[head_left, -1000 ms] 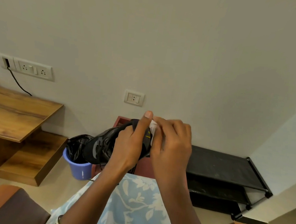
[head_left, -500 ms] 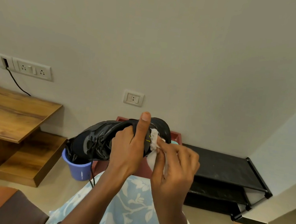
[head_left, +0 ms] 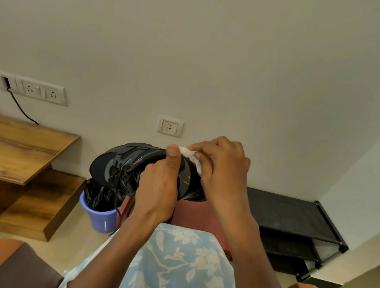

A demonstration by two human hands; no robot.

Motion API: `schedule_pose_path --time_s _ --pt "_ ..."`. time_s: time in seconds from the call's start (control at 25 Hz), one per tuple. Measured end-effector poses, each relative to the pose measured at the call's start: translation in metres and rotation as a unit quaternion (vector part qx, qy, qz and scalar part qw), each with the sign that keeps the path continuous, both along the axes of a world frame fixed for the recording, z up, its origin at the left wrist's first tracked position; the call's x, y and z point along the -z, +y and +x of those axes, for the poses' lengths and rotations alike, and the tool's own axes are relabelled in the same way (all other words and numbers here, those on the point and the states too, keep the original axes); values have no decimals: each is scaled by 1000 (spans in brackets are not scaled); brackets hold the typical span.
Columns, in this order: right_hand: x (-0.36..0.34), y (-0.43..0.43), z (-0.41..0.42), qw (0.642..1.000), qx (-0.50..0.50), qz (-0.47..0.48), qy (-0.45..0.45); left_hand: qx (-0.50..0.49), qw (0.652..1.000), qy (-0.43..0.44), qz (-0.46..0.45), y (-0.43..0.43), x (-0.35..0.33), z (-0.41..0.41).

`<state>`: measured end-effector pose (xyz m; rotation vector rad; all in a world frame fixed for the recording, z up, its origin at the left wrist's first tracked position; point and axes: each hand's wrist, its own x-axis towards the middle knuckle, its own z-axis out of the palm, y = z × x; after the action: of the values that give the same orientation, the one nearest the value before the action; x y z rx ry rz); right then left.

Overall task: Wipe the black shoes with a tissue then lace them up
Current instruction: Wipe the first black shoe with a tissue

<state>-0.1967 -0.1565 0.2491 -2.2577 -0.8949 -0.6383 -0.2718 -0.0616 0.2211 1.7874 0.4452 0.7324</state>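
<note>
A black shoe (head_left: 121, 167) lies on its side in mid air above my lap, toe pointing left, with loose laces hanging down. My left hand (head_left: 158, 187) grips it around the collar, thumb up over the rim. My right hand (head_left: 221, 170) pinches a crumpled white tissue (head_left: 191, 157) against the heel end of the shoe. Most of the tissue is hidden under my fingers. A second shoe is not visible.
A purple bin with a black liner (head_left: 99, 209) stands on the floor below the shoe. A maroon stool (head_left: 200, 217) sits behind my knees. A wooden desk (head_left: 13, 146) is at the left, a black shoe rack (head_left: 291, 220) at the right. Chair armrests (head_left: 0, 264) frame the bottom corners.
My right hand has risen with the tissue from the lower heel to the top of the heel. The shoe stays in my left hand, shifted slightly.
</note>
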Motion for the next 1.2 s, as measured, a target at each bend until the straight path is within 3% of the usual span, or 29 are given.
schedule_pose_path --time_s 0.16,0.28,0.36,0.44,0.52,0.68,0.92,1.2 --pt "34 -10 -28 981 37 119 -151 42 980 -28 -192 11 -13 9" --pt "58 -12 -29 975 27 142 -169 61 952 -22 -300 18 -30 13" --pt "60 -12 -23 973 21 160 -165 143 931 11 -334 25 -41 13" --pt "51 -11 -15 970 13 191 -152 247 910 51 -329 33 -48 12" --pt "37 -8 -6 970 1 209 -123 314 909 80 -263 40 -52 10" --pt "22 1 0 975 -5 199 -103 297 934 72 -186 39 -50 14" --pt "57 2 -35 970 -19 243 -20 256 915 3 -313 43 -37 18" --pt "22 20 -32 963 -65 249 -75 260 886 -35 -381 33 -36 21"
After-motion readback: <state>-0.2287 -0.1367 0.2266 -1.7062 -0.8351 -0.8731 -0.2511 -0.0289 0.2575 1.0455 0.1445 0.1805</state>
